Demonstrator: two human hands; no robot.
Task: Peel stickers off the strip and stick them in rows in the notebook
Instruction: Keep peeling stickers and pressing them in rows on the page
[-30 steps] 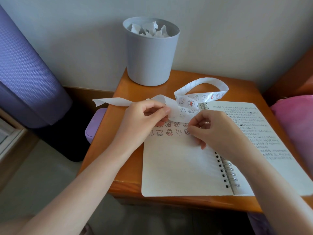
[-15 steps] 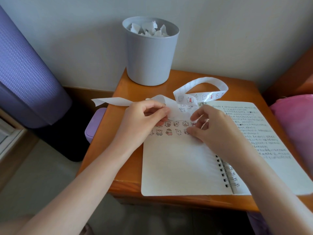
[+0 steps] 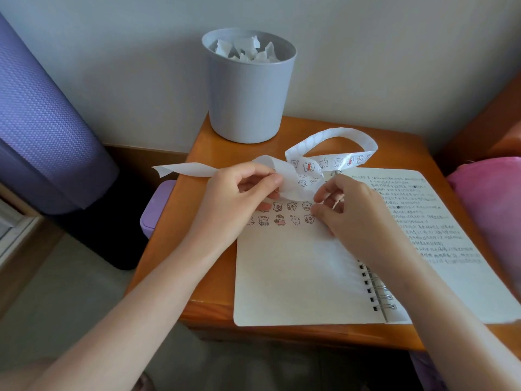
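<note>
- Little changed from 1 s ago: still pinching the sticker strip (image 3: 338,160) in the left hand (image 3: 236,201), over the far edge of the open notebook (image 3: 296,277).
- Shifted the right hand (image 3: 358,218) slightly toward the strip; fingers curled, cannot tell whether holding a sticker.
- Running left to right across the table (image 3: 197,249): bare end pointing left past the edge, printed part looping right.
- 2 rows of stickers (image 3: 282,220) on the left page.
</note>
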